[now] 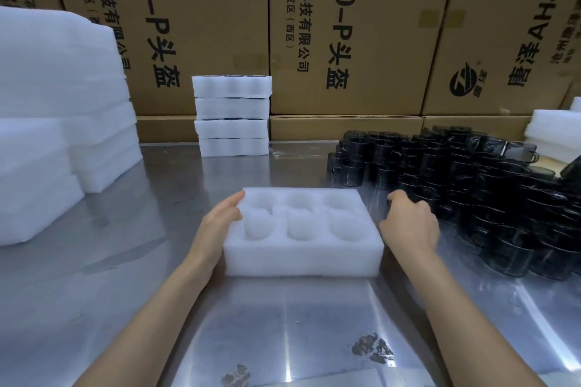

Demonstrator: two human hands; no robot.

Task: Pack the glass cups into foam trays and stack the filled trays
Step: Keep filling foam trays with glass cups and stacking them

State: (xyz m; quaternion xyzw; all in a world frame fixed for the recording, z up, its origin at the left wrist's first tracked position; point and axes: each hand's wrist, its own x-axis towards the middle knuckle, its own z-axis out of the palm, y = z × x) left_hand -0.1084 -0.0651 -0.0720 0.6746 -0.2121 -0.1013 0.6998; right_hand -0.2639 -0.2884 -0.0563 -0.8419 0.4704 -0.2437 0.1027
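Observation:
A white foam tray point(301, 256) with several round empty pockets lies on the steel table in front of me. My left hand point(221, 218) rests flat against its left side, fingers straight. My right hand point(408, 220) hovers just right of the tray with fingers curled downward, close to the nearest dark glass cups point(465, 185); whether it touches one I cannot tell. The cups form a large heap at the right. A stack of filled foam trays point(232, 116) stands at the back centre, dark cups showing between its layers.
Tall piles of empty foam trays point(59, 110) fill the left side. More foam point(553, 132) sits at the far right. Cardboard boxes point(345, 28) wall off the back. The steel table point(283, 324) stretches toward me.

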